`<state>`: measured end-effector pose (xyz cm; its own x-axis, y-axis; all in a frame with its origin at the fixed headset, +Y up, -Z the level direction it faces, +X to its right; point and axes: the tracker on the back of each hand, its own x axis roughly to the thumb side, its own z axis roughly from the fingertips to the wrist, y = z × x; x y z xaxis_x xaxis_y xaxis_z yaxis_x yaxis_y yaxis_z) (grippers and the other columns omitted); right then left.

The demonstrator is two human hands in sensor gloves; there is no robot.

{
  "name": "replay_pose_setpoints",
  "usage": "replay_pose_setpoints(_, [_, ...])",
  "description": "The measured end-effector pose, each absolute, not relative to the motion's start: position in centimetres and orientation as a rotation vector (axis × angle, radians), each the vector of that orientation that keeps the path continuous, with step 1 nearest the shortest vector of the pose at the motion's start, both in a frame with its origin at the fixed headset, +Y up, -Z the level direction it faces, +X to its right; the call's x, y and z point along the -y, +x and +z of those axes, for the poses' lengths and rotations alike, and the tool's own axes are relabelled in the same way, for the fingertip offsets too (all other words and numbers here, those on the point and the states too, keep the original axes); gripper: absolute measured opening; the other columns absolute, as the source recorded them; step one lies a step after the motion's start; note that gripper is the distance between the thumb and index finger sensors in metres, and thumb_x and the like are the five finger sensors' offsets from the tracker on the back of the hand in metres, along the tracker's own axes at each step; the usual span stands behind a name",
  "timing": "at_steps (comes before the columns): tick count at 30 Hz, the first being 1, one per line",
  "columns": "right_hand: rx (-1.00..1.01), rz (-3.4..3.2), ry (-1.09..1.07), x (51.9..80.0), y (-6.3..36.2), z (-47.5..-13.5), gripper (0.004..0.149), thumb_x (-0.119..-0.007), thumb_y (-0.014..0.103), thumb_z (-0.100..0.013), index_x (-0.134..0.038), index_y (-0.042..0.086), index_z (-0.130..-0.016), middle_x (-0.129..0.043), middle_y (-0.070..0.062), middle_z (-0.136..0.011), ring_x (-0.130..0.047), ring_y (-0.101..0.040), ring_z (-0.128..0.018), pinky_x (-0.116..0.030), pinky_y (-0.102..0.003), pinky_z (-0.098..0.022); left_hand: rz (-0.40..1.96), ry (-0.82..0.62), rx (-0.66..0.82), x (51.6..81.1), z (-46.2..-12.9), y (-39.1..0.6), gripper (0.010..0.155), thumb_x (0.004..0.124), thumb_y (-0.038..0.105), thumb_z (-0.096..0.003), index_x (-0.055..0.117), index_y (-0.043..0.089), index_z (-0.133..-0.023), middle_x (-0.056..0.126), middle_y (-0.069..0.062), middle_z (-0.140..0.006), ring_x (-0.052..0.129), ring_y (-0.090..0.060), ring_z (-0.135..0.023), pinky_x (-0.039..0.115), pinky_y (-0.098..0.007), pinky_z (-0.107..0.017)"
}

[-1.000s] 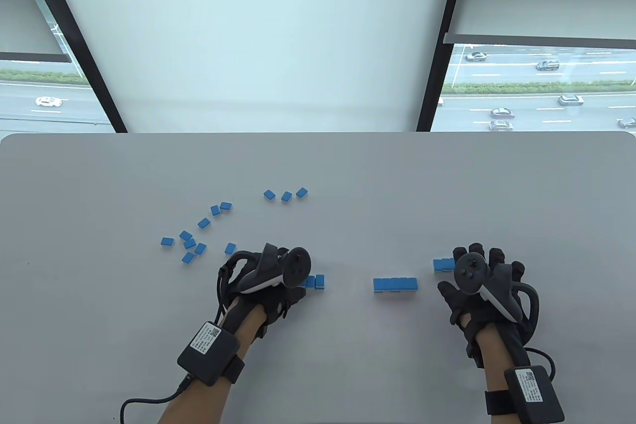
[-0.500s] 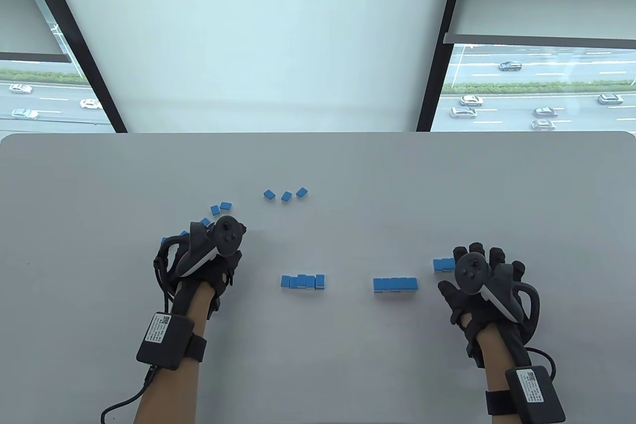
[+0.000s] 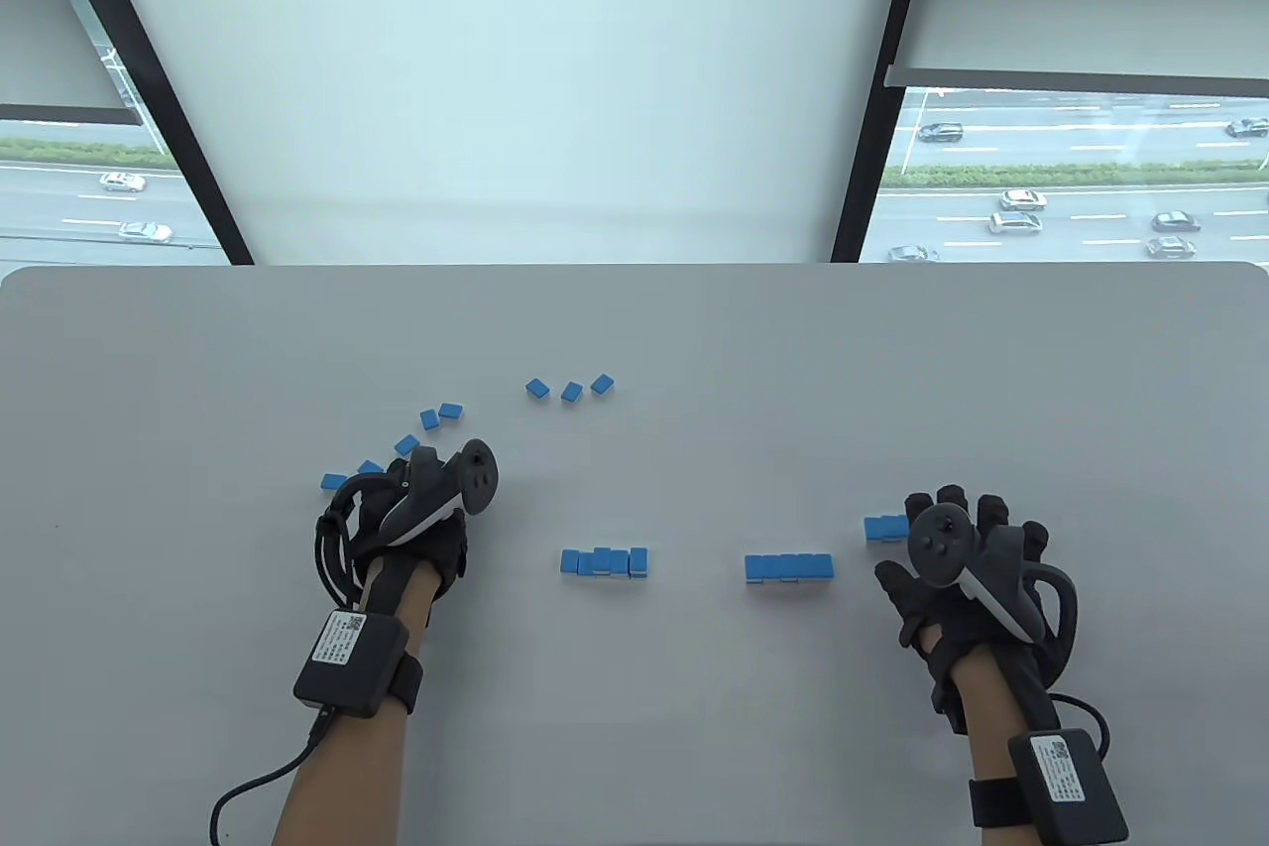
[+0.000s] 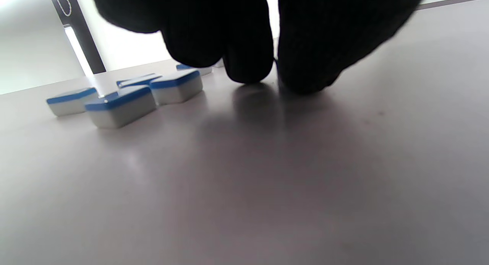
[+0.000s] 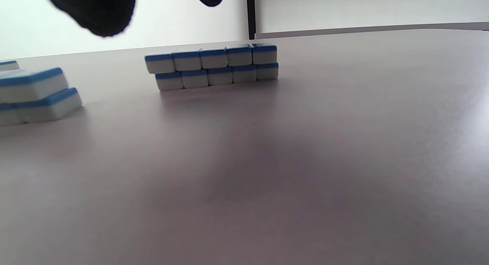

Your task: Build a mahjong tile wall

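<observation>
Reaching: left hand [image 3: 411, 529] moved off the two-tier wall segment [image 3: 605, 562] into loose tiles [image 4: 120, 106] | fingertips [image 4: 248, 68] together, pinch unconfirmed | right hand [image 3: 957, 553] spread, idle | next tile sought.

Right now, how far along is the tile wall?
Done: a two-layer section stands mid-table, plus a shorter row left of it. In hand: the left hand reaches into the loose tiles, no grip visible. Left: the scattered tiles, including three farther back.
</observation>
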<state>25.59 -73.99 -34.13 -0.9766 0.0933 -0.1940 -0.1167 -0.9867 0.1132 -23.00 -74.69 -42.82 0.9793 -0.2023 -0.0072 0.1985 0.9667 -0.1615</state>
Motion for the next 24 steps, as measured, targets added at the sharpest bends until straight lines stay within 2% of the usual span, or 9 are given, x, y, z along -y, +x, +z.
replay_pose_setpoints(9, [-0.191, 3.014, -0.288, 74.0, 25.6, -34.1, 0.079, -0.069, 0.062, -0.041, -0.035, 0.033, -0.106, -0.024, 0.001, -0.115, -0.017, -0.040, -0.102, -0.011, -0.064, -0.065, -0.197, -0.169, 0.001, 74.6, -41.9, -21.2, 0.060, 0.091, 0.042, -0.0391, 0.076, 0.023, -0.094, 0.091, 0.001, -0.086, 0.087, -0.028, -0.074, 0.072, -0.056, -0.061])
replay_pose_setpoints(24, [-0.186, 3.022, -0.285, 74.0, 25.5, -34.2, 0.079, -0.069, 0.062, -0.041, -0.035, 0.033, -0.106, -0.024, 0.001, -0.115, -0.017, -0.040, -0.102, -0.011, -0.064, -0.065, 0.026, -0.092, 0.198, 72.1, -38.4, -16.2, 0.061, 0.091, 0.042, -0.0393, 0.076, 0.023, -0.095, 0.090, 0.002, -0.084, 0.087, -0.026, -0.074, 0.072, -0.055, -0.060])
